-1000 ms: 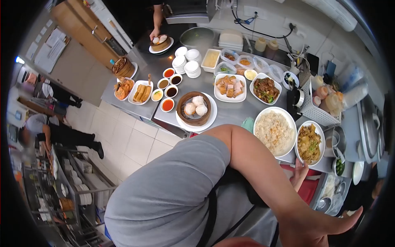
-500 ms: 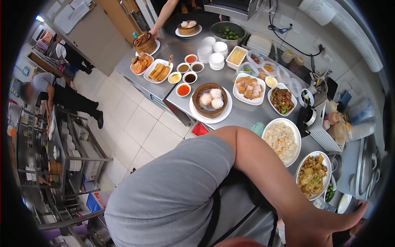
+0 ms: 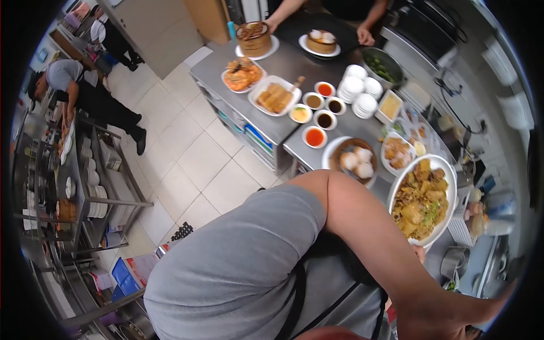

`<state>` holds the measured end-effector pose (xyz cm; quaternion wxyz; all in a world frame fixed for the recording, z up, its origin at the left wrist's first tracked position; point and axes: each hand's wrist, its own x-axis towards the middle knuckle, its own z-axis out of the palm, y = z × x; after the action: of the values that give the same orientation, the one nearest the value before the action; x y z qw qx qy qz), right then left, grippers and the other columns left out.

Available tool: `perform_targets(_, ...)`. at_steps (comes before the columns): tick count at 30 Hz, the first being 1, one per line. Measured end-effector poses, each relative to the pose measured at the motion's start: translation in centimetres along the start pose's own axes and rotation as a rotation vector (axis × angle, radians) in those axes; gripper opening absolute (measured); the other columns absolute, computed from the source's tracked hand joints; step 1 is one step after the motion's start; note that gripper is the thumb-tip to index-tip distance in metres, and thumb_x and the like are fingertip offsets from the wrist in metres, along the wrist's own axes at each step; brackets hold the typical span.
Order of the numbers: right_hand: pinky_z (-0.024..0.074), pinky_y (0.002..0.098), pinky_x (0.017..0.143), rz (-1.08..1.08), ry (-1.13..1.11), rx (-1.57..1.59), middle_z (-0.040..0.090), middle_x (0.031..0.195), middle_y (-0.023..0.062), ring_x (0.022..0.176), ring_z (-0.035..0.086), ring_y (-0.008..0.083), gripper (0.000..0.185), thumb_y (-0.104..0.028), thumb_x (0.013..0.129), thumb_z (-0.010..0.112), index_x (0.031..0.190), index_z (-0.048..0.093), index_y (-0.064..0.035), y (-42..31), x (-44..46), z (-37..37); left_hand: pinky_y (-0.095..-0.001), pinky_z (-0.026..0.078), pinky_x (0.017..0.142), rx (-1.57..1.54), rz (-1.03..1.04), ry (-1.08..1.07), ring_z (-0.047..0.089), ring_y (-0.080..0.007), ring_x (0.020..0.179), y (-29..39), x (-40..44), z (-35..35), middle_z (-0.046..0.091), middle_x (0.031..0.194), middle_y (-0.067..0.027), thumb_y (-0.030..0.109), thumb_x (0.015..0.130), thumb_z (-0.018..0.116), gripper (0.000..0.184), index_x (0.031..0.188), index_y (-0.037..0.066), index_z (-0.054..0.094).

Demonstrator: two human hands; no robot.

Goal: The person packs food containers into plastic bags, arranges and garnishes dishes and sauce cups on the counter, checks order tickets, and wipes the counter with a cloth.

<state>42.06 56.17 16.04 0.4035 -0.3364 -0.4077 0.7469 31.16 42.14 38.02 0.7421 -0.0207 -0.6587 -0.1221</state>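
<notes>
An oval white dish [image 3: 451, 184] of brown food with chopped greens is raised over the right part of the steel counter. My right hand [image 3: 419, 253] grips its lower edge, with only some fingertips showing. My left forearm crosses the view from the grey sleeve, and my left hand [image 3: 433, 311] is near the bottom right, thumb stretched out, other fingers mostly hidden. Beyond the dish are a bamboo steamer [image 3: 344, 148] of white dumplings and a white dish of meat pieces [image 3: 396, 152], partly covered by it.
Sauce bowls [image 3: 314, 136], stacked white dishes [image 3: 364, 105], spring rolls [image 3: 275, 97] and shrimp [image 3: 242, 75] stand on the counter. A co-worker's hand [image 3: 272, 25] touches another steamer [image 3: 254, 42]; their other hand [image 3: 365, 37] is nearby. Another person [image 3: 65, 79] bends over a rack [image 3: 113, 195] at left.
The oval dish has risen from the counter and moved up-left in my right hand, now covering the rice. The view has turned, shifting the counter rightward. The co-worker's hand has gone to the back-left steamer.
</notes>
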Motion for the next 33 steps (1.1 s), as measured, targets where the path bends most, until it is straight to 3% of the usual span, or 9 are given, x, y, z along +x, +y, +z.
perform_targets(2,0.0381,0.0386,0.089,0.117,-0.110,-0.014,0.046,0.114,0.0143,0.105,0.046,0.0255,0.056,-0.003,0.061,0.050,0.115,0.039,0.0033,3.8,0.1,4.1,-0.0334,0.013,0.103,-0.004,-0.045,-0.120,0.016,-0.0228,0.126,-4.6,0.4,3.3,0.018,0.135,-0.0180,0.078,0.062,0.030,0.110,0.128,-0.009,0.016)
perform_targets(6,0.0392,0.0374,0.087,0.266,-0.231,-0.031,0.047,0.113,0.0130,0.104,0.046,0.0248,0.055,-0.002,0.062,0.047,0.117,0.039,0.0011,10.4,-1.9,14.6,-0.0354,0.008,0.104,0.162,0.189,0.492,0.004,-0.0235,0.128,-12.2,-2.4,12.4,0.008,0.140,-0.0107,0.076,0.064,0.034,0.106,0.130,-0.004,0.013)
perform_targets(8,0.0385,0.0381,0.088,0.379,-0.313,-0.041,0.046,0.114,0.0128,0.105,0.046,0.0254,0.058,-0.002,0.062,0.047,0.119,0.037,-0.0002,12.5,-2.8,18.7,-0.0412,0.035,0.087,0.905,0.452,0.718,0.032,-0.0286,0.115,-14.7,-6.5,15.6,0.024,0.128,-0.0204,0.046,0.078,0.041,0.069,0.128,0.002,0.025)
perform_targets(11,0.0456,0.0415,0.080,0.493,-0.367,-0.112,0.046,0.112,0.0156,0.100,0.049,0.0275,0.061,-0.001,0.062,0.045,0.122,0.031,-0.0017,17.0,-2.8,21.5,-0.0354,0.040,0.085,2.166,0.613,1.438,0.045,-0.0241,0.107,-22.5,-11.1,23.7,0.042,0.119,-0.0159,0.034,0.085,0.041,0.041,0.109,0.001,0.049)
perform_targets(14,0.0531,0.0423,0.066,0.540,-0.351,-0.187,0.048,0.107,0.0181,0.091,0.054,0.0295,0.061,0.001,0.061,0.044,0.120,0.031,-0.0005,19.6,-3.6,24.3,-0.0283,0.040,0.082,2.223,1.137,2.720,0.052,-0.0152,0.092,-32.1,-19.4,30.2,0.056,0.102,-0.0081,0.028,0.081,0.051,0.044,0.112,-0.003,0.047)
perform_targets(16,0.0541,0.0409,0.062,0.570,-0.343,-0.216,0.049,0.105,0.0185,0.087,0.056,0.0300,0.059,0.002,0.060,0.044,0.118,0.032,0.0020,21.0,-3.9,25.2,-0.0274,0.045,0.073,1.632,2.123,2.696,0.053,-0.0186,0.089,-37.8,-27.4,32.7,0.054,0.099,-0.0119,0.022,0.079,0.054,0.048,0.118,-0.002,0.038)
perform_targets(18,0.0542,0.0397,0.062,0.653,-0.359,-0.252,0.049,0.105,0.0195,0.086,0.057,0.0298,0.059,0.003,0.059,0.044,0.117,0.032,0.0035,23.0,-3.7,24.7,-0.0322,0.046,0.079,1.357,2.518,2.370,0.051,-0.0281,0.096,-40.8,-32.9,34.6,0.047,0.108,-0.0177,0.019,0.081,0.051,0.052,0.122,-0.002,0.026)
perform_targets(24,0.0538,0.0399,0.064,0.699,-0.351,-0.311,0.049,0.104,0.0193,0.084,0.057,0.0298,0.059,0.002,0.058,0.043,0.116,0.032,0.0054,23.4,-5.0,27.0,-0.0436,0.043,0.087,1.224,2.508,1.371,0.044,-0.0373,0.103,-38.2,-36.7,40.1,0.034,0.115,-0.0290,0.006,0.081,0.041,0.042,0.119,-0.004,0.025)
perform_targets(33,0.0501,0.0244,0.046,0.630,-0.287,-0.273,0.054,0.090,0.0148,0.064,0.059,0.0198,0.060,0.004,0.060,0.044,0.119,0.034,0.0007,24.3,-4.8,27.2,-0.0454,0.043,0.087,1.392,2.515,1.587,0.043,-0.0345,0.107,-34.0,-39.7,49.5,0.038,0.118,-0.0201,0.005,0.078,0.041,0.044,0.120,0.001,0.029)
